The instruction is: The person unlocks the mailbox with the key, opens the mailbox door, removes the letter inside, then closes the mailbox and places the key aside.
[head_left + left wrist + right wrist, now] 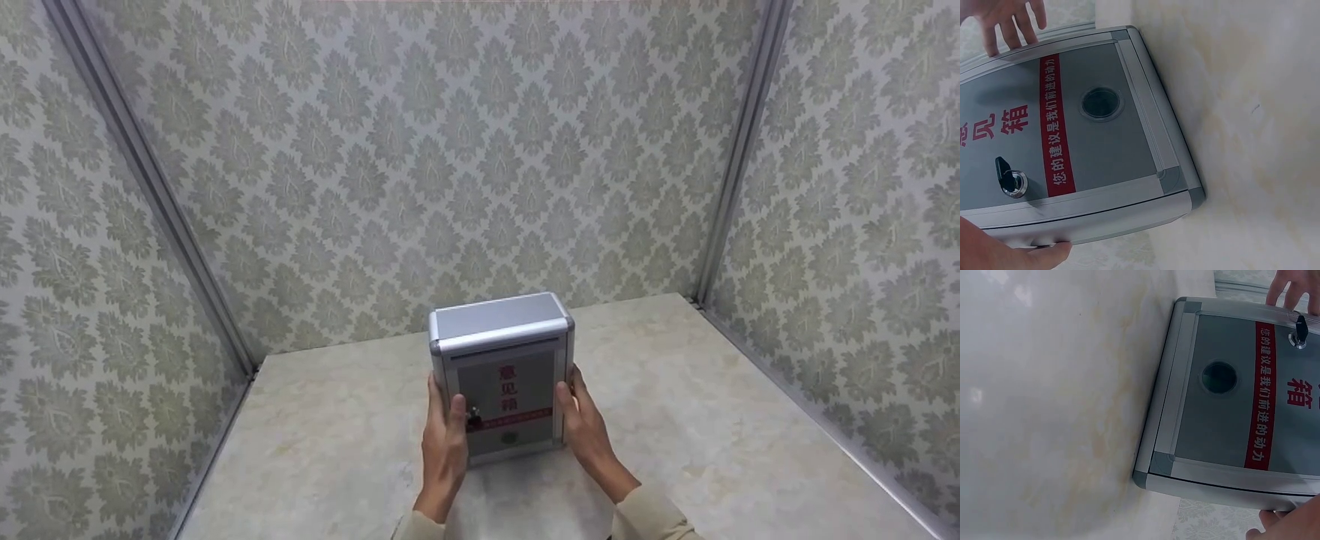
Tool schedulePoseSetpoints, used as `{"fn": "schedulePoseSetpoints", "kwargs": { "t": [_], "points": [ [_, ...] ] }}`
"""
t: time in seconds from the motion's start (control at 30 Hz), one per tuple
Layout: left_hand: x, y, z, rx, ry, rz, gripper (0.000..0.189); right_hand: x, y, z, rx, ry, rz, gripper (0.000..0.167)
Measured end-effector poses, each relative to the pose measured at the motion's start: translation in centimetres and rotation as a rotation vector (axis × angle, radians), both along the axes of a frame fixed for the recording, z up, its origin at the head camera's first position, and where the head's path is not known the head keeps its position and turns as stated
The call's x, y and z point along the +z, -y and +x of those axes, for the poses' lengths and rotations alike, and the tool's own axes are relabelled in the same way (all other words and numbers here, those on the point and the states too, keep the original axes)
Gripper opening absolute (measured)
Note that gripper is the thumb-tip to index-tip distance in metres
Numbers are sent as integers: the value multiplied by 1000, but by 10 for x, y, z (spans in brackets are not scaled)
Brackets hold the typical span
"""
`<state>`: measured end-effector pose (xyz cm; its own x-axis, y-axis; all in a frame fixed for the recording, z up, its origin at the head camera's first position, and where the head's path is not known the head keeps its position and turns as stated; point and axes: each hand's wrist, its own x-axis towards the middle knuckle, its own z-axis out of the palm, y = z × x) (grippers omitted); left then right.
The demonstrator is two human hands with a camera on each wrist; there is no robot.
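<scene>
A grey metal suggestion box (506,390) with silver edges stands upright, its bottom edge right at the tabletop. My left hand (446,442) holds its left side, thumb toward the front and fingers along the side. On the opposite side my right hand (589,431) grips it, thumb by the front edge. A small black key (1002,169) sits in the lock at the front's left. Red characters, a red strip (1057,129) with white writing and a round dark window (1219,377) mark the front panel. The box's back is hidden.
A pale marbled table (322,442) lies under the box. Patterned panels (465,150) close off the back and both sides, joined by metal corner posts (739,150).
</scene>
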<state>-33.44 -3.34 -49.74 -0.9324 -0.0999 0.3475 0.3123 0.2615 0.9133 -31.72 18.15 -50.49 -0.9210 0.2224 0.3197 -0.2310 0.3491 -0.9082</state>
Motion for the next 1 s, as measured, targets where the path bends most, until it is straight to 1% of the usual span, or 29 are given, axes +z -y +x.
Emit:
{"fn": "schedulePoseSetpoints", "kwargs": {
  "t": [0.2, 0.4, 0.53, 0.63, 0.7, 0.77, 0.9, 1.0],
  "points": [
    [-1, 0, 0, 1, -3, -9, 67, -4, 0, -2, -10, 11, -26, 75],
    [0, 6, -2, 0, -5, -33, 64, -7, -1, -2, -1, 18, -38, 75],
    [1, 12, -5, -13, -41, -46, 62, -9, -3, -1, 17, 10, -42, 75],
    [4, 16, -7, -27, -85, -55, 61, -11, -4, 0, 15, -7, -28, 75],
    [7, 18, -8, -35, -109, -57, 61, -13, -3, 2, -1, -36, -10, 74],
    [10, 21, -9, -39, -133, -64, 60, -13, -2, 3, -37, -78, 20, 74],
    [19, 24, -11, -53, -157, -70, 60, -12, 2, 5, -110, -201, 89, 73],
    [27, 25, -14, -56, -166, -76, 59, -12, 6, 6, -136, -279, 134, 72]
  ]
}}
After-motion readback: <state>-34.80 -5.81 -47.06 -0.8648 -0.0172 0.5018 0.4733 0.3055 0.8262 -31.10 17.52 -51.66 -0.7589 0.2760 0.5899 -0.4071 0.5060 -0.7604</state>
